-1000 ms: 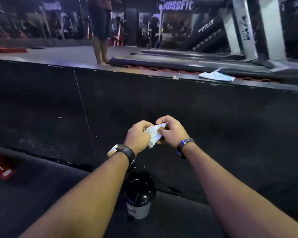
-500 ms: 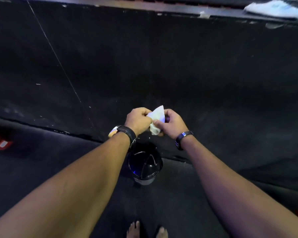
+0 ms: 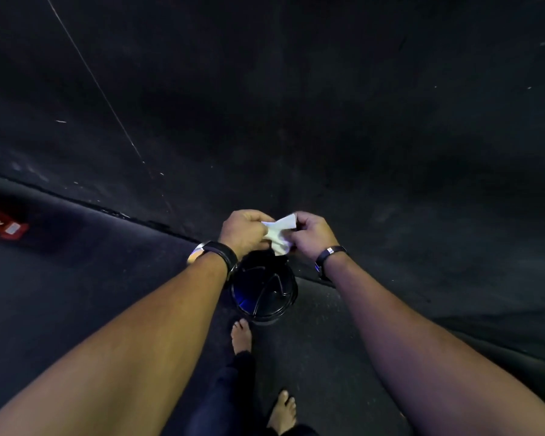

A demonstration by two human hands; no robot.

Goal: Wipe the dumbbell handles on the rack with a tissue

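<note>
Just below the middle of the frame, the left hand and the right hand meet, both with fingers curled tight and pinching a small crumpled white tissue between them. The tissue is bunched, one flat corner sticking up toward the right hand and a twisted tail hanging down. Directly beneath the hands stands a round black bin with a domed lid; its upper edge is partly covered by the left wrist and the hanging tissue. A dark watch sits on the left wrist and a slim dark band on the right. Two bare feet show at lower centre, one just beside the bin, the other near the bottom edge. Dark floor matting fills the upper half, crossed by a thin pale line at upper left and ending at a seam that runs behind the hands. At the left edge lies a red object with white lettering, too blurred to read. No dumbbell or rack is in view.
</note>
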